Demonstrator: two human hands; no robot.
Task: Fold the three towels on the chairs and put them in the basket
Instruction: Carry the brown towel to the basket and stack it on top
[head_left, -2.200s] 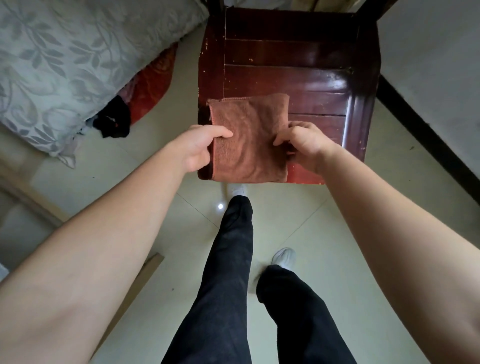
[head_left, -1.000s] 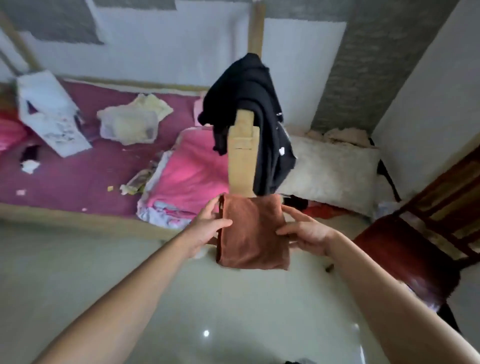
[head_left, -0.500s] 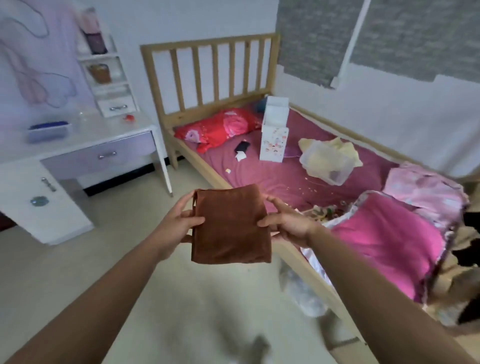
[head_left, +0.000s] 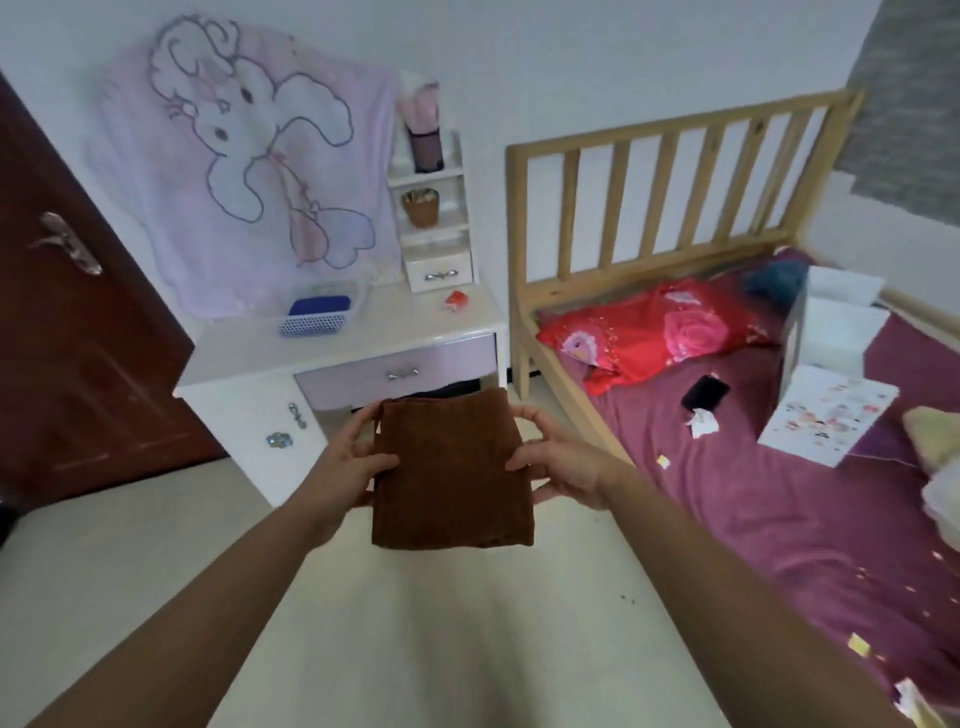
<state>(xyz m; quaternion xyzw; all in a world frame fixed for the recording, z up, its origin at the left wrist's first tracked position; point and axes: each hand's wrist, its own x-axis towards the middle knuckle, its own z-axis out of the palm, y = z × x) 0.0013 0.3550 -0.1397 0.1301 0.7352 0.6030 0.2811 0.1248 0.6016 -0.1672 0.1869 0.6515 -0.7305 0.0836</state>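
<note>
- The folded brown terry towel (head_left: 452, 473) hangs in mid-air at the centre of view, above the pale floor (head_left: 415, 649), touching no furniture.
- The left hand (head_left: 348, 467) pinches its 9 o'clock edge, thumb on top and fingers underneath. The right hand (head_left: 561, 467) pinches the 3 o'clock edge the same way. Neither hand supports the 6 o'clock end.
- Risk: that unsupported end could sag open and undo the fold, since only the side edges are clamped and soft cloth will not keep its shape by itself.
- The white perforated plastic basket (head_left: 317, 317) sits at 11 o'clock from the towel, on the white desk with a lilac drawer (head_left: 343, 353), well apart from the hands. A blue item (head_left: 326, 305) already lies in it; I cannot tell what it is.
- Risk: the basket looks shallow and light, so a towel pushed in from the front may shove it toward the wall, or ride up on the blue item and slump over the rim.
- Risk: releasing one hand first would probably let the layers slide apart; lowering the towel flat with both seems safer.
</note>
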